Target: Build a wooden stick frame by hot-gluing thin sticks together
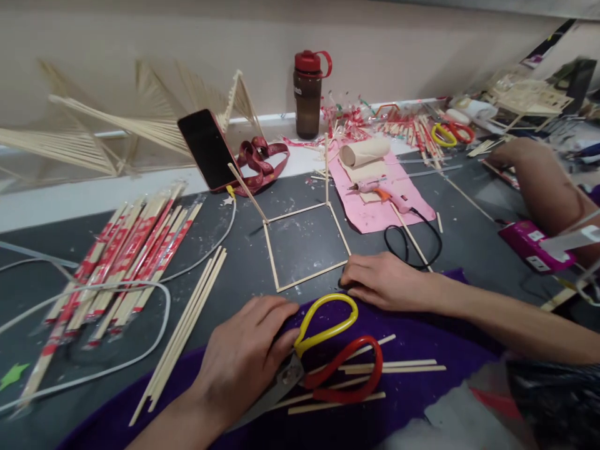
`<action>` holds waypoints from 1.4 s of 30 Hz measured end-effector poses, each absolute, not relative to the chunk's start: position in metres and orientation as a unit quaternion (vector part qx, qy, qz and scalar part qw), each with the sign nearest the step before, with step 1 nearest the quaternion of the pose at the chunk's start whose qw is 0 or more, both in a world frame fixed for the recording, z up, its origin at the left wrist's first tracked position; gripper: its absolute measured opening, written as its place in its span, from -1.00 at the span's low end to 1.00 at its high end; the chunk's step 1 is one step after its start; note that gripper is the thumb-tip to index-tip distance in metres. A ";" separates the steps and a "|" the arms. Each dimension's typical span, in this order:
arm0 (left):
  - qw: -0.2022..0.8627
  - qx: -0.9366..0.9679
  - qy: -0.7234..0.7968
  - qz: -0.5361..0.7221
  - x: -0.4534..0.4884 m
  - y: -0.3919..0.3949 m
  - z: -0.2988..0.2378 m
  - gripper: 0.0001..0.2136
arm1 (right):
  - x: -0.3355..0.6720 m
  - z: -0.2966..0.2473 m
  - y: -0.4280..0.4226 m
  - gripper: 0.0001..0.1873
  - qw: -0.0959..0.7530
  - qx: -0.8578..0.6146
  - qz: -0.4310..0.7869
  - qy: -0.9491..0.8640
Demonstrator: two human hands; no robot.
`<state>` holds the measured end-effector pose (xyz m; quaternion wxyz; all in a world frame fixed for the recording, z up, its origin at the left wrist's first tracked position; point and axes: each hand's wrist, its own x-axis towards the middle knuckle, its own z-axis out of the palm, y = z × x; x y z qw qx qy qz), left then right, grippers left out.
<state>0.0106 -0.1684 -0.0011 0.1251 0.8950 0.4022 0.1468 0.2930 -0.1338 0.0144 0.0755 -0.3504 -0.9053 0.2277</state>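
My left hand (248, 350) is curled at the front edge of the table, its thumb beside the yellow handle loop of a pair of scissors (344, 394). What its fingers close on is hidden. The scissors lie over purple cloth (412, 337), their red loop nearer me and blades pointing lower left. My right hand (384, 281) is closed near the front right corner of a square frame of thin wooden sticks (313, 275); I cannot make out what its fingers hold. Two sticks rise from the frame's back corners. Several loose sticks (394, 367) rest on the cloth.
Wrapped chopsticks (126, 262) and bare sticks (187, 331) lie left, crossed by a white cable (159, 331). Behind stand a phone (206, 150) and bottle (307, 100). A pink glue gun (394, 195) rests on pink paper (360, 215). Another person's arm (544, 181) reaches in at right.
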 end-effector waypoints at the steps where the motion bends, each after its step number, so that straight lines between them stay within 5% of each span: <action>1: 0.129 0.894 0.403 0.147 0.012 -0.169 -0.001 -0.75 | 0.295 0.009 -0.140 -0.83 0.076 -0.355 0.213 -0.907; 23: 0.208 0.888 0.376 0.166 0.020 -0.183 0.000 -0.84 | 0.262 0.009 -0.129 -0.86 -0.035 -0.288 0.001 -0.957; 29: 0.218 0.886 0.370 0.174 0.018 -0.182 -0.003 -0.85 | 0.282 0.010 -0.125 -0.86 0.054 -0.379 0.007 -0.924; 34: 0.232 0.884 0.364 0.177 0.016 -0.180 -0.006 -0.84 | 0.308 0.022 -0.126 -0.95 0.154 -0.455 0.151 -0.864; 38: 0.215 0.888 0.365 0.182 0.016 -0.179 -0.010 -0.86 | 0.308 0.014 -0.127 -0.89 0.158 -0.426 0.225 -0.862; 42: 0.200 0.894 0.358 0.182 0.017 -0.177 -0.009 -0.87 | 0.299 0.003 -0.127 -0.80 0.102 -0.377 0.160 -0.907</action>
